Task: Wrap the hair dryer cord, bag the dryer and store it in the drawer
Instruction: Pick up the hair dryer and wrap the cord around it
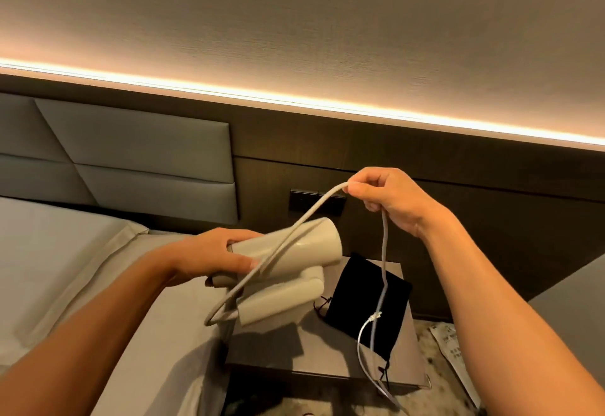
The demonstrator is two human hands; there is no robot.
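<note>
My left hand (214,257) grips the barrel of a white hair dryer (294,252), held in the air above the nightstand, its folded handle pointing down. The grey cord (288,235) loops from the handle end across the barrel up to my right hand (391,199), which pinches it high on the right. From that hand the cord hangs straight down past a small tie and off the nightstand's front edge. A black drawstring bag (357,298) lies flat on the nightstand (278,350) below my right hand.
A bed with light sheets (65,268) and a padded grey headboard (131,160) fills the left. A dark switch panel (304,201) sits on the wood wall behind the dryer. A paper sheet (455,350) lies on the patterned floor to the right.
</note>
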